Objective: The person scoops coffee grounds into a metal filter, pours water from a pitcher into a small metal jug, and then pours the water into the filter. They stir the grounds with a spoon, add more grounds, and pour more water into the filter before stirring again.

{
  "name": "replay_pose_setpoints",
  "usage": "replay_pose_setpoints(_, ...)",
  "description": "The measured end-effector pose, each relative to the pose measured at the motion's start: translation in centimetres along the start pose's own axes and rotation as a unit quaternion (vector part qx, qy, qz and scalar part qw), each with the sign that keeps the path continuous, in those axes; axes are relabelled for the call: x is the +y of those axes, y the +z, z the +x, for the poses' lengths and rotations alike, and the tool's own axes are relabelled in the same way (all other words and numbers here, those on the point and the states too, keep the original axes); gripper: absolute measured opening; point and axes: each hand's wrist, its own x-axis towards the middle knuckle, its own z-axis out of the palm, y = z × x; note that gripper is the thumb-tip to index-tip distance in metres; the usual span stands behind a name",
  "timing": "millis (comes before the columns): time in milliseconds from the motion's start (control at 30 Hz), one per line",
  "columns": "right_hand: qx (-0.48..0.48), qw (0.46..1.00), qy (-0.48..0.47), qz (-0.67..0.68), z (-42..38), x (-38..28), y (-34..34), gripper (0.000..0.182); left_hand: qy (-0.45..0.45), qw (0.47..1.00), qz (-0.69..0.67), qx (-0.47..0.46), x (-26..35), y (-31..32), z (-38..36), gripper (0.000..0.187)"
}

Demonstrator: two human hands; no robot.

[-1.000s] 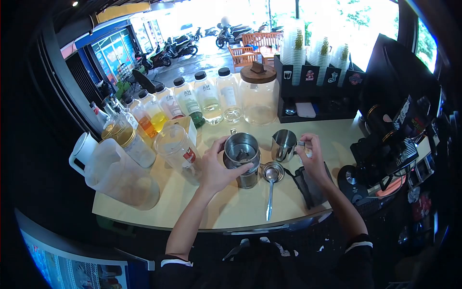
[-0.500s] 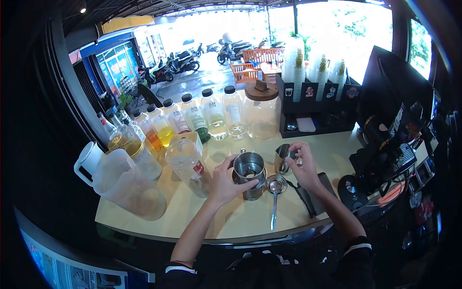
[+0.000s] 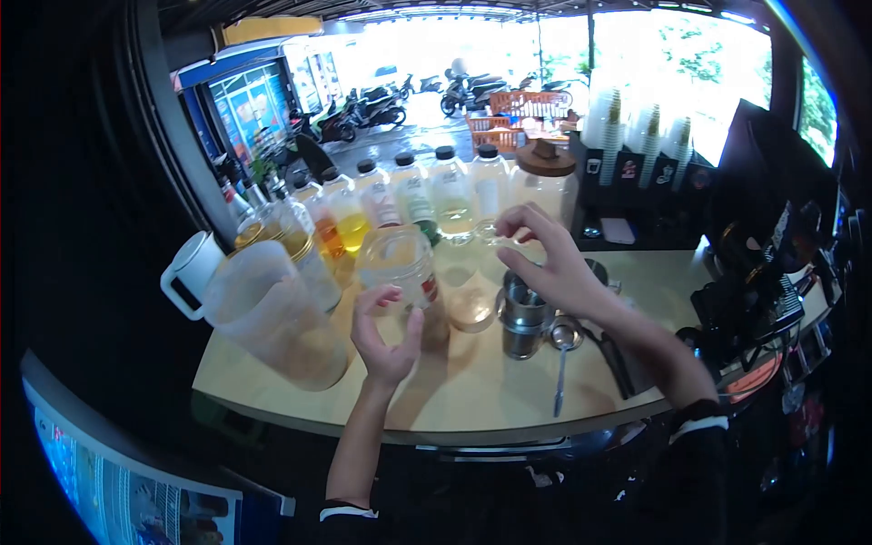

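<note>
My left hand (image 3: pixel 386 338) is open, palm up, at the lower side of a clear plastic jar with a red label (image 3: pixel 401 271); I cannot tell if it touches the jar. My right hand (image 3: pixel 549 263) hovers with fingers spread above a steel cup (image 3: pixel 522 320), reaching left toward the jar's top, and seems to hold nothing. A round clear disc (image 3: pixel 472 312) lies on the counter between jar and cup. A steel ladle (image 3: pixel 561 350) lies right of the cup, its handle pointing toward me. A small steel pitcher (image 3: pixel 597 271) shows behind my right wrist.
A large frosted plastic pitcher (image 3: pixel 272 318) and a white jug (image 3: pixel 189 271) stand at left. Several bottles (image 3: pixel 413 195) and a glass jar with a wooden lid (image 3: pixel 545 186) line the back. Cup stacks (image 3: pixel 640 127) stand back right, a dark machine (image 3: pixel 754 300) at right, a dark cloth (image 3: pixel 627 368) near the ladle.
My left hand let go of the steel cup and moved left to the plastic jar. My right hand left the small pitcher and rose over the steel cup. The view shifted left.
</note>
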Motion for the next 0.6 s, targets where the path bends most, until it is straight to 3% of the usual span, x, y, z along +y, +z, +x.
replay_pose_setpoints(67, -0.017, 1.000, -0.020, 0.012, 2.4, -1.2, 1.9, 0.020, -0.050, 0.997, -0.020, 0.060, -1.7, -1.9, 0.2, 0.045)
replay_pose_setpoints(133, -0.117, 0.991, -0.057, -0.005, 4.5, -2.2, 3.4, 0.018, -0.084, 0.993, -0.043, 0.068, -3.9, -2.6, -0.1, 0.056)
replay_pose_setpoints(200, -0.140, 0.987, -0.072, -0.013, 6.6, -1.8, 5.4, 0.016, -0.126, 0.992, 0.029, -0.011, -5.8, -2.3, -0.7, 0.075)
replay_pose_setpoints(233, -0.162, 0.983, -0.087, -0.021, 7.6, -1.3, 6.5, 0.014, -0.124, 0.992, 0.027, -0.008, -7.6, -1.7, -1.7, 0.075)
replay_pose_setpoints(300, -0.204, 0.973, -0.080, -0.065, 9.8, 0.2, 8.5, 0.014, -0.213, 0.967, -0.073, -0.124, -10.5, -0.3, -3.6, 0.093)
replay_pose_setpoints(333, -0.245, 0.961, -0.071, -0.106, 10.7, 1.0, 9.3, 0.015, -0.206, 0.968, -0.076, -0.122, -10.4, 0.2, -3.8, 0.093)
replay_pose_setpoints(367, -0.241, 0.961, -0.073, -0.114, 11.4, 1.5, 9.9, 0.015, -0.259, 0.942, -0.172, -0.126, -10.2, 0.9, -4.0, 0.096)
replay_pose_setpoints(400, -0.314, 0.938, -0.059, -0.133, 12.0, 2.0, 10.4, 0.015, -0.308, 0.904, -0.266, -0.132, -10.0, 1.3, -4.0, 0.099)
replay_pose_setpoints(433, -0.385, 0.910, -0.042, -0.151, 12.4, 2.2, 10.6, 0.017, -0.299, 0.905, -0.271, -0.135, -9.9, 1.5, -4.1, 0.099)
replay_pose_setpoints(467, -0.379, 0.911, -0.042, -0.159, 12.8, 2.1, 10.7, 0.017, -0.274, 0.917, -0.245, -0.154, -9.9, 1.6, -4.1, 0.099)
replay_pose_setpoints(533, -0.462, 0.862, 0.044, -0.204, 13.0, 1.9, 11.1, 0.019, -0.243, 0.929, -0.220, -0.171, -9.8, 1.8, -4.4, 0.098)
replay_pose_setpoints(600, -0.481, 0.833, 0.023, -0.274, 12.3, 2.0, 11.9, 0.020, -0.278, 0.919, -0.235, -0.149, -9.8, 2.1, -5.0, 0.096)
